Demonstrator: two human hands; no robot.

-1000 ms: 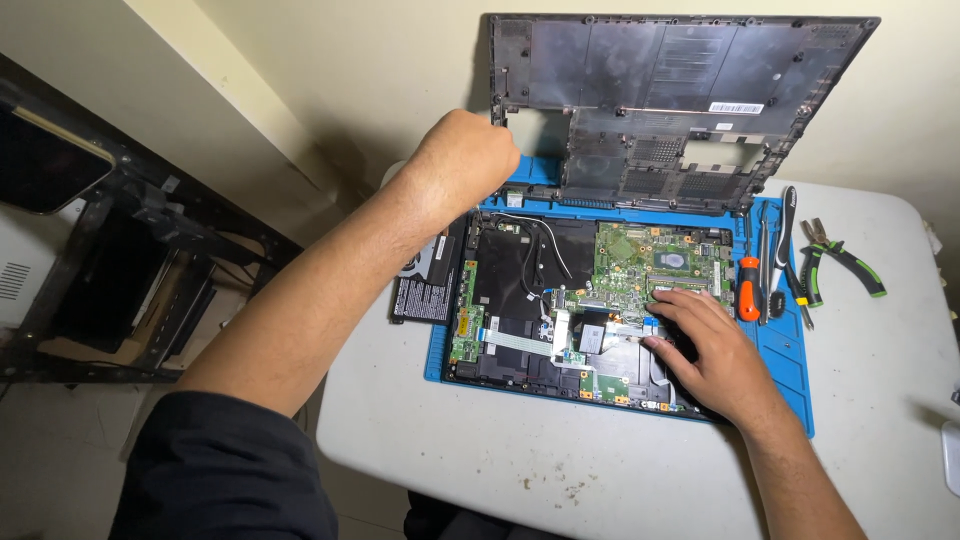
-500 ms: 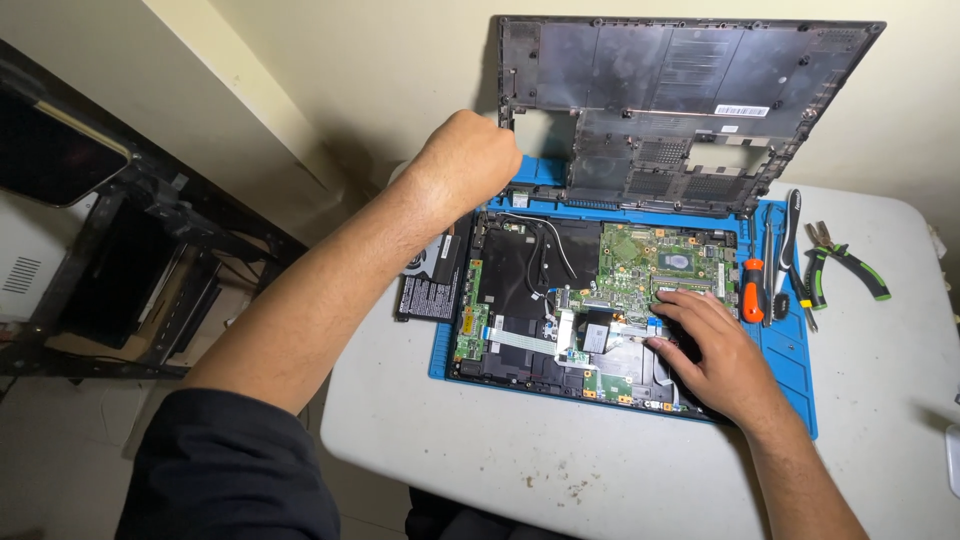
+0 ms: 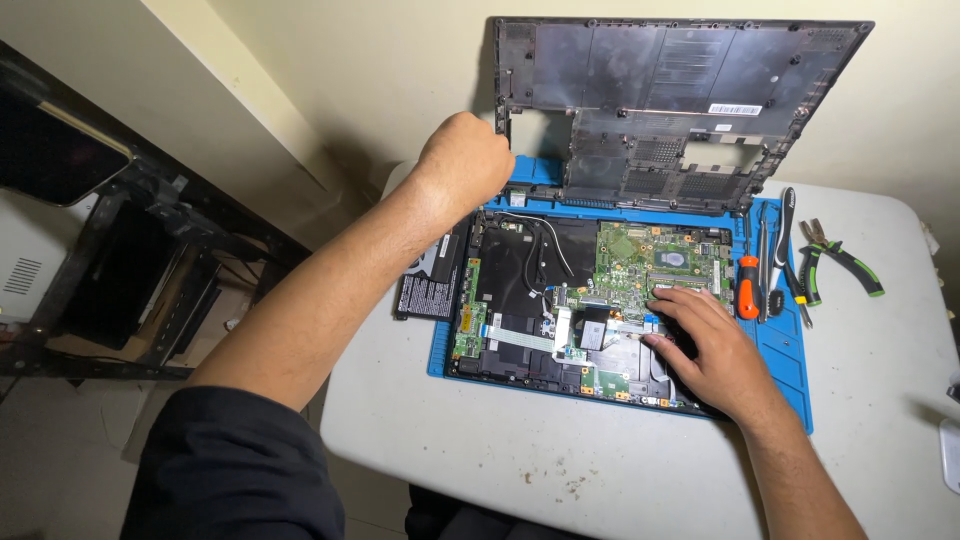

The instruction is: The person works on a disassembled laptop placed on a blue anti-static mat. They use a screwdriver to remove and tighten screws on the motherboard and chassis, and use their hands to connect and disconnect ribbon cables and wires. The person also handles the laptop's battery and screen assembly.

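1. The left hand (image 3: 465,160) was closed in a fist on the lower left corner of the black bottom cover (image 3: 670,100), which stood upright at the table's back edge against the wall.
2. The right hand (image 3: 712,352) lay flat, fingers spread, pressing on the right front part of the opened laptop (image 3: 590,300); it gripped nothing.
3. The laptop lay on a blue mat (image 3: 790,360) in the middle of the white table (image 3: 560,470), its green circuit board (image 3: 655,255) exposed.
4. A black battery pack (image 3: 432,285) lay just beside the mat's left edge.
5. An orange-handled screwdriver (image 3: 748,285) lay on the mat's right edge; green-handled pliers (image 3: 840,262) lay near the table's right edge.
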